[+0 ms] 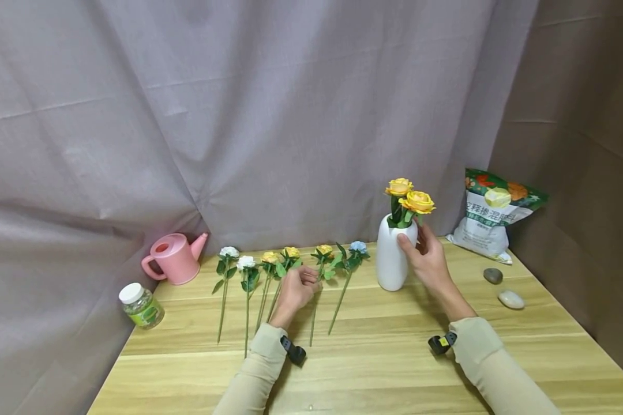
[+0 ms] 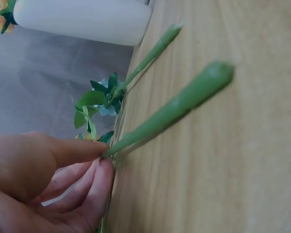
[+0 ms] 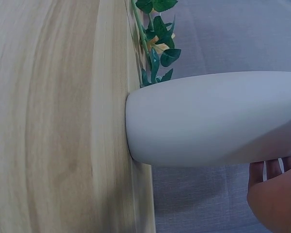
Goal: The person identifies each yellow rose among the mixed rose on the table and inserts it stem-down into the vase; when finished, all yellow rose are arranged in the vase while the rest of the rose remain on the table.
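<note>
With thumb and fingertips my left hand (image 1: 297, 288) pinches the green stem of a yellow rose (image 1: 324, 250), which lies on the table. In the left wrist view that stem (image 2: 169, 111) runs out past the fingers, its cut end toward the camera. My right hand (image 1: 431, 262) holds the upper side of a white vase (image 1: 391, 262), thumb in front and fingers behind. The vase stands upright, its base on the table in the right wrist view, with two yellow roses (image 1: 417, 202) in its mouth. A blue flower (image 1: 358, 247) lies between the left hand and the vase.
Left of my left hand lie two yellow roses (image 1: 270, 257) and two white flowers (image 1: 246, 262). A pink watering can (image 1: 176, 262) and a lidded jar (image 1: 144, 308) stand at the left. A fertilizer bag (image 1: 485, 222) and two stones (image 1: 511, 299) are at the right.
</note>
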Tool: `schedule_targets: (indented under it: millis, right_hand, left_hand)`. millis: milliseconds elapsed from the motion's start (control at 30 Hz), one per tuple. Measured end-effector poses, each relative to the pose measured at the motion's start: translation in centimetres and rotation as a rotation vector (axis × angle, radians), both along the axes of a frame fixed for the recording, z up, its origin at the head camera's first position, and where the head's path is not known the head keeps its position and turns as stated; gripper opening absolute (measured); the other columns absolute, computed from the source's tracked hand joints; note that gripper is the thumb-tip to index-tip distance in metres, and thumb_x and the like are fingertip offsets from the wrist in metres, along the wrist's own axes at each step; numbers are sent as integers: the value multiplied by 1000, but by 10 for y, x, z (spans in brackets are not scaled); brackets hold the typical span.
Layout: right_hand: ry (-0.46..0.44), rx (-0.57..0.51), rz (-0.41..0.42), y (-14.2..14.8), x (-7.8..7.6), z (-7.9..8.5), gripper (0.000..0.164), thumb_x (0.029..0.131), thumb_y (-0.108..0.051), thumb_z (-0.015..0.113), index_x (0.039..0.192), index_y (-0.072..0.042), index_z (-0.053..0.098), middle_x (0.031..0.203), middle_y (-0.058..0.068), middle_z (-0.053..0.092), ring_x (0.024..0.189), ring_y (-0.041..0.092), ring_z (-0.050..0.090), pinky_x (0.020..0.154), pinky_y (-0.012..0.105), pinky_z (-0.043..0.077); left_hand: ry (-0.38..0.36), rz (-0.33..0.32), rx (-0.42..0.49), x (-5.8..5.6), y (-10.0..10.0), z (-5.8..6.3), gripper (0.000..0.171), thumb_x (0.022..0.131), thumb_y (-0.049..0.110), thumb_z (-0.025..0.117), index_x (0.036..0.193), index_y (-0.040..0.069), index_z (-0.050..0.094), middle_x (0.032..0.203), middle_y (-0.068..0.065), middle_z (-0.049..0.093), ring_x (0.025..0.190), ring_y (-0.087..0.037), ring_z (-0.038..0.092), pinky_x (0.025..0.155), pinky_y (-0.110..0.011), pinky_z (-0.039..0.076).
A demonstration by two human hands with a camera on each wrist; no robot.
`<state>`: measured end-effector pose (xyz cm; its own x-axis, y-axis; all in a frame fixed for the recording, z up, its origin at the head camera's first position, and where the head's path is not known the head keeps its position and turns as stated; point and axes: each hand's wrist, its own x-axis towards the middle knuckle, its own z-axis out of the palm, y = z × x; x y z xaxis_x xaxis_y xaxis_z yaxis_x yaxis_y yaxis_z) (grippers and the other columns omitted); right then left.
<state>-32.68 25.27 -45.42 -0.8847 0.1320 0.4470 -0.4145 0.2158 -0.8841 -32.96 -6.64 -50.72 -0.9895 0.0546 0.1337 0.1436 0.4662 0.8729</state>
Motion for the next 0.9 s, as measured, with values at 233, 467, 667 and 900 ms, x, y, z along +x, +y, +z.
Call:
schedule_targets:
  millis: [233, 467, 667, 900]
  right_hand:
    - [-2, 34, -4, -9, 21, 23, 65, 100, -21, 62, 156, -8, 33, 155, 25, 41, 134, 13, 50, 98, 13, 45]
    - [-13, 9, -2, -5, 7, 11, 66, 99, -21, 64, 157, -11, 33, 156, 19, 43, 133, 7, 49, 99, 12, 44]
    - [10, 28, -7, -1, -3, 1, 66, 99, -23, 64, 157, -18, 33, 156, 16, 43, 134, 10, 49, 99, 11, 44]
    - [9, 16, -11, 0, -1, -1, 65, 99, -23, 64, 157, -18, 34, 155, 17, 45, 130, 4, 51, 97, 10, 45]
  left_hand:
    - [-39, 14, 32, 0, 0, 3, 19, 82, 7, 80, 101, 8, 77, 89, -6, 77, 73, -11, 70, 62, -26, 57]
    - [-89, -49, 190, -5, -7, 0, 27, 85, 10, 79, 111, 5, 71, 100, -10, 77, 86, -19, 74, 73, -29, 60]
    - [-114, -47, 354, -9, -9, 4, 59, 89, 17, 77, 137, -5, 52, 110, -14, 76, 97, -24, 75, 86, -36, 60]
    - [-106, -150, 603, -13, 0, 18, 77, 87, 25, 80, 151, 10, 41, 124, -13, 71, 111, -30, 71, 97, -35, 57]
